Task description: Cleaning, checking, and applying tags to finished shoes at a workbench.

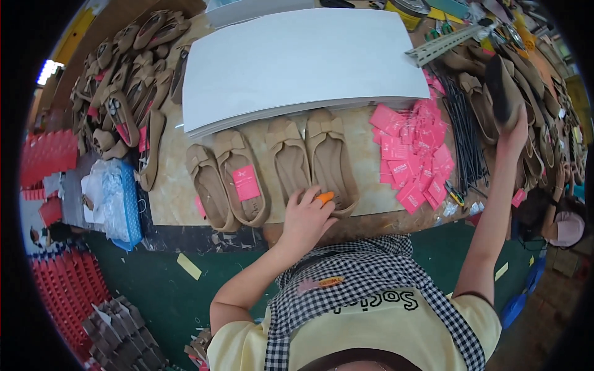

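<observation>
My left hand [309, 212], an orange cover on one finger, rests at the heel end of a pair of tan bow-front flats, on the left shoe [289, 162] and right shoe [333, 157]. Its fingers are apart and hold nothing that I can see. At the right, my right hand [515, 128] grips another flat [502, 93] by its heel, dark sole showing. A second pair of tan flats [212, 185] lies to the left, with a pink card [246, 182] in one shoe.
A stack of white sheets [297, 59] fills the table's back. Pink cards [408, 161] lie in a loose pile beside thin black rods [461, 133]. Heaped flats stand at the far left [133, 86] and right. A blue basket [129, 204] with clear plastic sits at the left edge.
</observation>
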Demonstrator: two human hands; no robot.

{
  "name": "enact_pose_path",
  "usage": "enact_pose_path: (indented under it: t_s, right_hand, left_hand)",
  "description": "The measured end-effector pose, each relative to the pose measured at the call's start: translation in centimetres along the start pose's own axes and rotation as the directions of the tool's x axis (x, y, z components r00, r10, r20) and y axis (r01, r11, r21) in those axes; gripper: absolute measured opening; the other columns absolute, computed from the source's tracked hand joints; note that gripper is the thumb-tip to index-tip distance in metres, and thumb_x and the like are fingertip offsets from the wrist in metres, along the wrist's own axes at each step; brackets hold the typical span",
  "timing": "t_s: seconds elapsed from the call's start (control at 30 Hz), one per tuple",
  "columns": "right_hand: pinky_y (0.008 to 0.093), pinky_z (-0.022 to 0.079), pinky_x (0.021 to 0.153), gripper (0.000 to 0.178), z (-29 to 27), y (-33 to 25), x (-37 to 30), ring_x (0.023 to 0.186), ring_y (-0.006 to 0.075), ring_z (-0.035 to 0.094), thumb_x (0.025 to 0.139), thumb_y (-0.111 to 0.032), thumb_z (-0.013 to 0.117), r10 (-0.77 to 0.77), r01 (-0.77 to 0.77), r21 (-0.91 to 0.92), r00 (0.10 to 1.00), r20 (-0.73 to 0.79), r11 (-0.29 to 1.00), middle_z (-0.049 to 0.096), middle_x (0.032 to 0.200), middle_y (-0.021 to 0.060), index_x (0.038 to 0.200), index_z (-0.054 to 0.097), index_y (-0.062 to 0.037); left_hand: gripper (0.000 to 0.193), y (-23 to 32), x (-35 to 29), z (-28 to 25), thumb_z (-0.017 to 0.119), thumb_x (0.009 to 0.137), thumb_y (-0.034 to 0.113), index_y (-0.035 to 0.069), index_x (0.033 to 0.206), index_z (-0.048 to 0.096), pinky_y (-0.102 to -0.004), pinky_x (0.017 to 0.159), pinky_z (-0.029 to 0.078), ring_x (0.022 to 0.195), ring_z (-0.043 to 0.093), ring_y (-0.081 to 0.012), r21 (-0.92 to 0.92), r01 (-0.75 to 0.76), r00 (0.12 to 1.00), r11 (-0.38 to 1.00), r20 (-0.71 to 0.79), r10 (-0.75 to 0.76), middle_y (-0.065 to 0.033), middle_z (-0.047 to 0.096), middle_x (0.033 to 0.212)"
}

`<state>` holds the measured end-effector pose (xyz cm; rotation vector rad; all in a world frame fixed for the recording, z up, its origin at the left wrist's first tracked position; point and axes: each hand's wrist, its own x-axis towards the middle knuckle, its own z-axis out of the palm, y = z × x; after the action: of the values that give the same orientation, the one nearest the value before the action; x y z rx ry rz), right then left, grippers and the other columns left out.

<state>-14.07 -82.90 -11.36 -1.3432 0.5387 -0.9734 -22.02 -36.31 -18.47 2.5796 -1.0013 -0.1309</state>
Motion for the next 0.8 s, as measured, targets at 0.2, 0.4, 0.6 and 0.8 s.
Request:
enact_pose_path:
  t_s: [0.2, 0.4, 0.6, 0.8]
  right_hand:
    - [0.0328, 0.039, 0.056, 0.017, 1.0, 1.8, -25.9, 0.059, 0.0166, 0.054, 0.063, -0.016, 0.074, -0.202, 0.887, -0.113, 0.224, 0.953, 0.448, 0.051, 0.062, -0.0027, 0.074, 0.061, -0.0162]
    - [0.0345, 0.042, 0.063, 0.016, 5.3, 4.2, -29.2, 0.070, 0.0209, 0.058, 0.078, -0.019, 0.068, -0.011, 0.842, -0.020, 0.030, 0.999, 0.539, 0.054, 0.071, 0.0000, 0.085, 0.056, -0.0112]
    - [0.0398, 0.045, 0.096, 0.050, 3.9, 0.6, -27.6, 0.118, 0.0321, 0.052, 0.079, -0.018, 0.072, -0.095, 0.704, -0.204, 0.360, 0.928, 0.680, 0.056, 0.120, 0.0131, 0.125, 0.056, -0.0061]
    - [0.0453, 0.039, 0.107, 0.065, 6.1, -0.8, -27.1, 0.132, 0.0282, 0.043, 0.096, -0.033, 0.057, 0.467, -0.661, 0.149, 0.653, 0.596, 0.735, 0.046, 0.140, 0.0146, 0.147, 0.030, -0.0038]
  left_hand:
    - [0.035, -1.7, 0.9, -4.5, 0.075, 0.072, 0.044, 0.012, 0.084, 0.069, -0.0435, 0.090, 0.038, 0.108, 0.053, -0.0246, -0.004, -0.075, 0.976, 0.997, 0.205, 0.074, -0.0049, 0.066, 0.105]
    - [0.049, -12.0, 20.7, -9.1, 0.063, 0.085, 0.046, 0.022, 0.128, 0.061, -0.0599, 0.108, 0.024, 0.135, 0.031, -0.0412, 0.428, 0.170, 0.857, 0.888, -0.509, 0.081, -0.0217, 0.053, 0.129]
    - [0.040, -14.6, 20.8, -6.0, 0.064, 0.086, 0.036, 0.019, 0.123, 0.064, -0.0532, 0.092, 0.041, 0.107, 0.054, -0.0366, 0.183, 0.244, 0.841, 0.953, -0.530, -0.113, -0.0183, 0.061, 0.100]
    - [0.016, 2.6, 6.8, -8.8, 0.072, 0.070, 0.018, 0.012, 0.074, 0.058, -0.0373, 0.055, 0.050, 0.085, 0.061, -0.0272, -0.332, -0.524, 0.833, 0.784, -0.392, 0.391, -0.0068, 0.056, 0.079]
